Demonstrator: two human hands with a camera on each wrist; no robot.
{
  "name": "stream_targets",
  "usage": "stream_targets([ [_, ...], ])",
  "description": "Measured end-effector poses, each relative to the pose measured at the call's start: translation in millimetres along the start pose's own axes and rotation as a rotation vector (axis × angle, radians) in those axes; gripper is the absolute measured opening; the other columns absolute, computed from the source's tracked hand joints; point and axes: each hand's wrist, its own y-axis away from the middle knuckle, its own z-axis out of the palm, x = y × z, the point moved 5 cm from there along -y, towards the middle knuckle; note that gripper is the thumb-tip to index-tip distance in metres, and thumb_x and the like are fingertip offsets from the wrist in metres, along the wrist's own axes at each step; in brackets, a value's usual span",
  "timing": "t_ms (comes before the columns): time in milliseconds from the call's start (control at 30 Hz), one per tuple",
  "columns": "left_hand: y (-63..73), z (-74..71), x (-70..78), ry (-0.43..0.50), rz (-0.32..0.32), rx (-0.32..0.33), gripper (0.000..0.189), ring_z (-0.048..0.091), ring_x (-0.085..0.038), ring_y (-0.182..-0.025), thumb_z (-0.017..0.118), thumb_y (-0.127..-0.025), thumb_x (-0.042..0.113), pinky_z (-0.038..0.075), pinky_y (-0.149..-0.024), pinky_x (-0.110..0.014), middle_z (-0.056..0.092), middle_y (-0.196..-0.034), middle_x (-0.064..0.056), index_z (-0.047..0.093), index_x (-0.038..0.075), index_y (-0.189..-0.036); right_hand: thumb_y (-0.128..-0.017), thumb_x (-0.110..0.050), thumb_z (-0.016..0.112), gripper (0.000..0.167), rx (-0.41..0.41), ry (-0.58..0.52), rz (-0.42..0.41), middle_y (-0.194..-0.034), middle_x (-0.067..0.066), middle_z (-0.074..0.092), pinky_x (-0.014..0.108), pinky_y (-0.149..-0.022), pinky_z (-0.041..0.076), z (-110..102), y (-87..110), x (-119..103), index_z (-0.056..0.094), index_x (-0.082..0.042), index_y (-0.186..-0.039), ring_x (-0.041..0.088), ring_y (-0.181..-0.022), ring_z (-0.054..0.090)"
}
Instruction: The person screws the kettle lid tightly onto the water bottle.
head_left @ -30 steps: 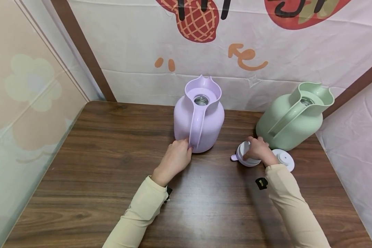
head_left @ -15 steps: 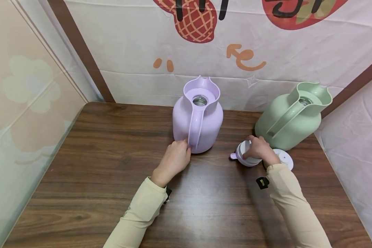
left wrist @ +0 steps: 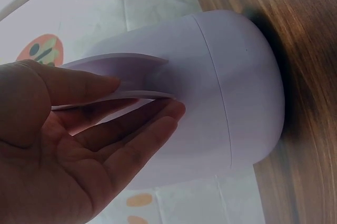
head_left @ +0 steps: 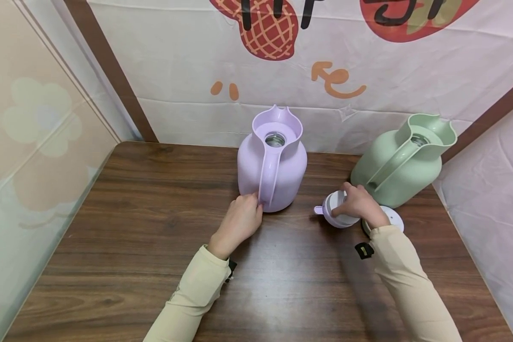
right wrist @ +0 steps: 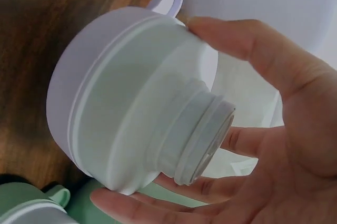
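A lilac thermos jug [head_left: 292, 175] stands upright in the head view, its mouth uncovered. My left hand [head_left: 238, 221] holds the lower part of its handle [head_left: 268, 178], and in the left wrist view the thumb [left wrist: 87, 84] lies on one side of that handle with fingers on the other. To the right, my right hand [head_left: 361, 206] grips a lilac lid [head_left: 331, 219] by its edges. Seen from the right wrist, the lid's white threaded stopper [right wrist: 181, 134] points toward the palm, and a small loop tab [right wrist: 167, 0] sticks out near the thumb.
A green thermos jug [head_left: 399, 171], also uncovered, stands at the back right. Partly behind my right hand lies another lid [head_left: 395, 219], white underside up; its green rim [right wrist: 21, 197] shows in the right wrist view. A printed cloth [head_left: 188, 118] hangs behind the wooden table [head_left: 154, 237].
My right hand has shifted slightly, and the lilac lid has tilted and turned a little, its tab moving left and up. The left hand and both jugs have stayed put.
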Motion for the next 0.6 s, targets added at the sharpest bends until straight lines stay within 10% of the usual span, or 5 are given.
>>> stream_targets([
  [600, 0.5, -1.1, 0.3, 0.014, -0.005, -0.001, 0.006, 0.061, -0.037, -0.067, 0.060, -0.080, 0.000, 0.047, -0.058, -0.046, 0.059, -0.068, -0.017, 0.058, -0.004, -0.076, -0.067, -0.029, 0.073, 0.067, 0.064, 0.046, -0.061, -0.100, 0.026, 0.047, 0.046, -0.075, 0.041, -34, 14.7, -18, 0.044, 0.005, -0.117, 0.037, -0.094, 0.046],
])
